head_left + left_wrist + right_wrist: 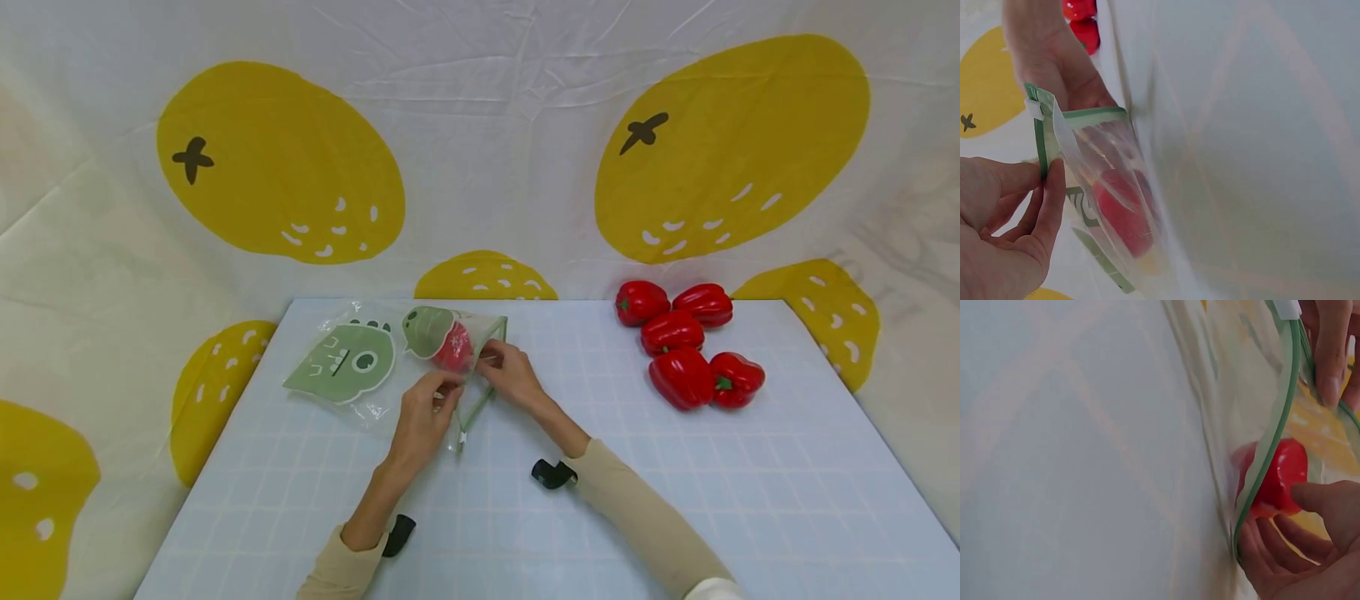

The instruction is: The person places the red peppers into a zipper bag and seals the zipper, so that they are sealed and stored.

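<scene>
A clear zip bag point(429, 332) with a green dinosaur print and green edging lies toward the back of the table, its mouth spread apart. Inside it is a red bell pepper point(454, 348), seen partly through the plastic. My left hand point(423, 421) pinches the bag's green edge between thumb and finger, near the white slider point(1034, 110). At the mouth, my right hand point(513, 375) holds the pepper, thumb on it and fingers curled below; the green edge point(1272, 440) crosses in front of the fingers. Some right fingertips are hidden.
A second clear bag point(348, 362) with a green one-eyed monster print lies flat at the left. Several red bell peppers point(681, 377) sit grouped at the back right. Behind the pale checked table point(637, 508) hangs a cloth point(495, 183) with yellow fruit prints.
</scene>
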Available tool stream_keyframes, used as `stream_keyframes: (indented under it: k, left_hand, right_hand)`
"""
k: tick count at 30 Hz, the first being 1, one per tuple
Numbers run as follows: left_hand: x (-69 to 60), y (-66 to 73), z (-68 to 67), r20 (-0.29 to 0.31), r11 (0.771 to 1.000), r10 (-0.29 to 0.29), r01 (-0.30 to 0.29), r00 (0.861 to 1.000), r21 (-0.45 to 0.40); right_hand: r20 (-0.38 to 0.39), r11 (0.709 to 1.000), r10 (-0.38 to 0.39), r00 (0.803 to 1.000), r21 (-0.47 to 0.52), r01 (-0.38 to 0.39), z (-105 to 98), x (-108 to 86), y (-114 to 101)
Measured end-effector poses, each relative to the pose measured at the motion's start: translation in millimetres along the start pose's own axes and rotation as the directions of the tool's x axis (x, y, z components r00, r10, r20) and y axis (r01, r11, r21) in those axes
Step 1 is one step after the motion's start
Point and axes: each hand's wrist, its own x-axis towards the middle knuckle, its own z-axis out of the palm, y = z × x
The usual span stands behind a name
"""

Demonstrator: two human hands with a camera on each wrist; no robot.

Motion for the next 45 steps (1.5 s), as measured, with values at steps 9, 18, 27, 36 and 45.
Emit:
stream_keyframes:
  k: [9, 18, 27, 36, 45]
  left_hand:
    - [5.2, -0.3, 1.0, 0.004, 0.998, -0.051, 0.051, 0.999, -0.027]
    - [7.3, -4.7, 6.6, -0.029, 1.000, 0.000, 0.000, 1.000, -0.029]
    - [7.3, -2.1, 6.1, -0.006, 0.997, -0.064, 0.064, 0.998, -0.051]
    - [8.4, -0.7, 5.9, 0.019, 0.993, -0.108, 0.109, 0.994, -0.052]
    - [10.0, 0.0, 4.8, 0.006, 0.991, -0.100, 0.100, 0.995, -0.085]
  right_hand:
    - [0.032, 0.999, -0.038, 0.999, -0.004, 0.038, -18.9, -8.4, 0.8]
    - [0.010, 1.000, -0.028, 1.000, -0.012, 0.028, -38.5, -20.8, 2.6]
    - [-0.065, 0.995, -0.077, 0.995, -0.066, 0.073, -60.1, -31.2, 7.2]
    - [-0.137, 0.988, -0.089, 0.987, -0.136, 0.070, -86.5, -43.0, 6.8]
    - [-0.217, 0.981, -0.070, 0.974, -0.194, 0.027, -112.7, -55.7, 4.4]
